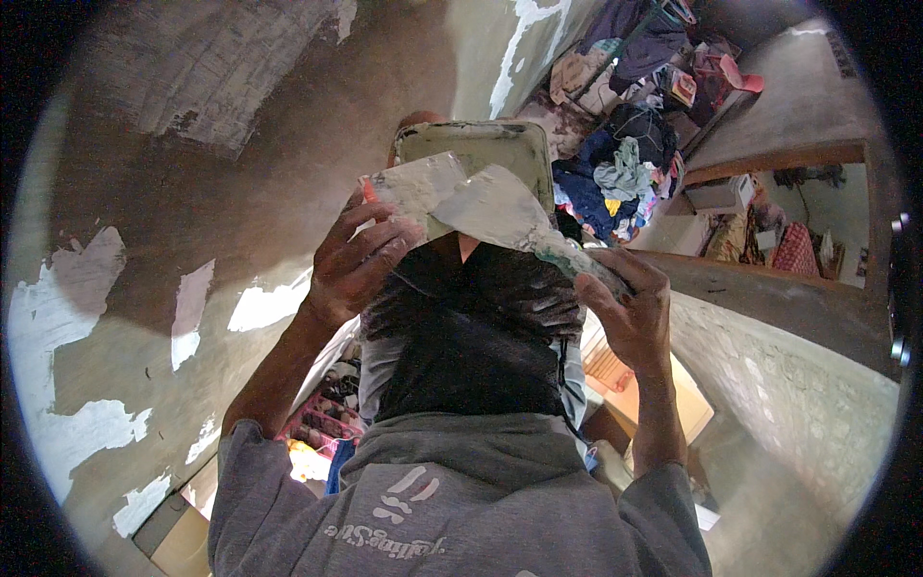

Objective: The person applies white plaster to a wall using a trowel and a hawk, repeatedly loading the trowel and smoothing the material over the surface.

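Observation:
My left hand [361,260] grips a flat rectangular plate [423,189] smeared with pale putty, with a bit of red showing by the fingers. My right hand [630,303] is closed around the handle of a putty knife [495,207], whose wide blade carries the same pale coating. The knife's blade overlaps the right end of the plate, and I cannot tell whether they touch. Just beyond both tools is a rectangular tray [471,132] with a putty-stained rim, partly hidden by them.
On the left stands a wall [144,192] with white putty patches. A heap of clothes [625,173] lies at the far right. A wood-framed opening [779,221] with stored things is on the right, above a rough pale wall [779,385]. A pink basket [327,423] shows at lower left.

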### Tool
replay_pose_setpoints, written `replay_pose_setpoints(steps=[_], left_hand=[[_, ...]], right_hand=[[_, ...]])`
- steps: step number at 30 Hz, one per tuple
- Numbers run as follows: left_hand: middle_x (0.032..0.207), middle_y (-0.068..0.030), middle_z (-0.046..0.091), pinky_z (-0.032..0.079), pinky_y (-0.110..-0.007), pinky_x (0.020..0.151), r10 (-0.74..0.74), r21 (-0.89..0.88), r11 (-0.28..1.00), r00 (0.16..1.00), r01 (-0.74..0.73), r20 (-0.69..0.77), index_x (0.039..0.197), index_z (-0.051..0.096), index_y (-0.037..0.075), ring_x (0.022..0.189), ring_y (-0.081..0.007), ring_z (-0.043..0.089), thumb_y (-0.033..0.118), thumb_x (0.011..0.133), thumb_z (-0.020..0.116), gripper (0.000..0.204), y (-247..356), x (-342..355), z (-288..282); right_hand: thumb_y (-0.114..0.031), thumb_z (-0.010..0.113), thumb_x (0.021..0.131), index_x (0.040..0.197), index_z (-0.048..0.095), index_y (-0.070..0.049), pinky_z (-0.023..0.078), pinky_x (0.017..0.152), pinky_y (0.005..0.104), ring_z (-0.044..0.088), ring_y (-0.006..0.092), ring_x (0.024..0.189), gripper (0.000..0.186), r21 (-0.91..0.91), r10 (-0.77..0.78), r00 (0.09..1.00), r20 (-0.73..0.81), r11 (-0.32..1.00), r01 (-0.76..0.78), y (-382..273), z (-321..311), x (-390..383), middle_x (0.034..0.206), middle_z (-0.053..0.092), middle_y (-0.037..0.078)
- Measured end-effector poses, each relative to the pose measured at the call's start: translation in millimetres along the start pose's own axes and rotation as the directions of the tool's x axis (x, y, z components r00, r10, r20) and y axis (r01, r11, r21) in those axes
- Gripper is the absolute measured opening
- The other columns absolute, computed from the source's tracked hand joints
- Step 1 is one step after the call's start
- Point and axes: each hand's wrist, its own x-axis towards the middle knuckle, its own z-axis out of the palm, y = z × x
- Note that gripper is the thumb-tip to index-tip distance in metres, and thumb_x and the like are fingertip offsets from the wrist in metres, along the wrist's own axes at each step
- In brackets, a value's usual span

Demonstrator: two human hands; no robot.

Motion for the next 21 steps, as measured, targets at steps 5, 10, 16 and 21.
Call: replay_pose_setpoints(steps=[5,10,16,21], left_hand=[[0.100,-0.0060,0.061,0.040,-0.051,0.099,-0.018,-0.072,0.997,1.000,0.019,0.014,0.097,0.066,0.005,0.101,-0.0272,0.056,0.009,0.070,0.061,0.027,7,3,-3],[0.101,-0.0047,0.061,0.039,-0.052,0.100,-0.034,-0.080,0.996,0.999,0.033,-0.012,0.097,0.066,0.006,0.101,-0.0264,0.056,0.008,0.072,0.061,0.026,8,4,-1],[0.100,-0.0036,0.061,0.040,-0.052,0.100,-0.041,-0.100,0.994,0.999,0.039,-0.025,0.097,0.066,0.006,0.100,-0.0257,0.057,0.008,0.071,0.062,0.026,12,8,1],[0.100,-0.0042,0.061,0.041,-0.051,0.099,-0.034,-0.128,0.991,0.999,0.032,-0.009,0.096,0.066,0.004,0.100,-0.0261,0.057,0.009,0.067,0.063,0.029,11,4,2]], right_hand=[[-0.020,0.068,0.080,0.093,0.063,0.004,0.049,0.063,0.0275,0.061,0.0148,0.071,0.028,0.026,0.020,1.000,0.016,0.999,-0.020,-4,8,3,0.081,0.064,0.012],[-0.021,0.068,0.081,0.092,0.063,0.005,0.049,0.061,0.0272,0.061,0.0147,0.069,0.028,0.134,0.060,0.998,-0.003,0.989,-0.059,-8,16,4,0.081,0.064,0.012],[-0.019,0.067,0.080,0.091,0.063,0.005,0.049,0.065,0.0277,0.062,0.0174,0.071,0.028,0.028,-0.012,1.000,-0.022,1.000,0.012,-4,20,8,0.083,0.065,0.014],[-0.018,0.067,0.079,0.091,0.063,0.004,0.049,0.065,0.0278,0.062,0.0184,0.071,0.025,-0.005,-0.033,0.999,-0.037,0.999,0.033,-10,17,5,0.082,0.064,0.014]])
